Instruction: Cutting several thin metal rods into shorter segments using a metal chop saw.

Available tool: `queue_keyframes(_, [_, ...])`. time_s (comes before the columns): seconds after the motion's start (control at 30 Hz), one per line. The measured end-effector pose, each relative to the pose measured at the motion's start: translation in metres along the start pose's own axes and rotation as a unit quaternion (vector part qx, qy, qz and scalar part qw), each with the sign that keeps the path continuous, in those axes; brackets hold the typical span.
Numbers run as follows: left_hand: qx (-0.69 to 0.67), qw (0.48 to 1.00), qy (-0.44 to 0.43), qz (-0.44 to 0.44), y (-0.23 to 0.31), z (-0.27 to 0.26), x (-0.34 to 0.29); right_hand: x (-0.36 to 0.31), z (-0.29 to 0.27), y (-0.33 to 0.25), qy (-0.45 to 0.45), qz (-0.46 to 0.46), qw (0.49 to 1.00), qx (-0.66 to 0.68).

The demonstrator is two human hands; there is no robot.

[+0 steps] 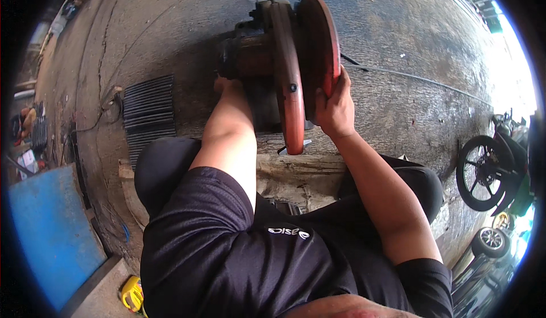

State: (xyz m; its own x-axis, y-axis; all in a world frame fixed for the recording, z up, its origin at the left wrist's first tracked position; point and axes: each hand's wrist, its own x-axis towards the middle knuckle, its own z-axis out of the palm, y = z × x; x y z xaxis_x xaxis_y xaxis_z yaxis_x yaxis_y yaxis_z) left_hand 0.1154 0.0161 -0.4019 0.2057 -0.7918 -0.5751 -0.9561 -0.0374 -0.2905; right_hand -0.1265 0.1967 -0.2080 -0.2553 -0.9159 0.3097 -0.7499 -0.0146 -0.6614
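Head view, upper centre: your rigid, likely heavy power saw (286, 73) suits holding by the red guard (328, 51) your right hand (338, 110) curls around; whether your left hand (224, 84) grips, I cannot tell.

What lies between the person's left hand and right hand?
The red and dark machine lies between the left hand, mostly hidden, and the right hand, which touches its red rim; the head view shows this.

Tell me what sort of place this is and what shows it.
Probably a small metalworking or repair workshop: there is a bulky, red-edged power tool in the middle, a row of dark bars to its left, and a motorbike wheel toward the right edge.
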Motion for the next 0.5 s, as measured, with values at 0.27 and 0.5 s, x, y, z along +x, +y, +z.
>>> queue_keyframes(0.27, [0.088,0.994,-0.017,0.057,-0.001,0.0,0.011,0.032,-0.023,-0.018,-0.054,0.033,0.998,0.003])
queue_keyframes(0.5, [0.147,0.985,0.001,0.086,-0.005,0.001,0.015,0.033,-0.027,-0.024,-0.045,0.03,0.998,-0.023])
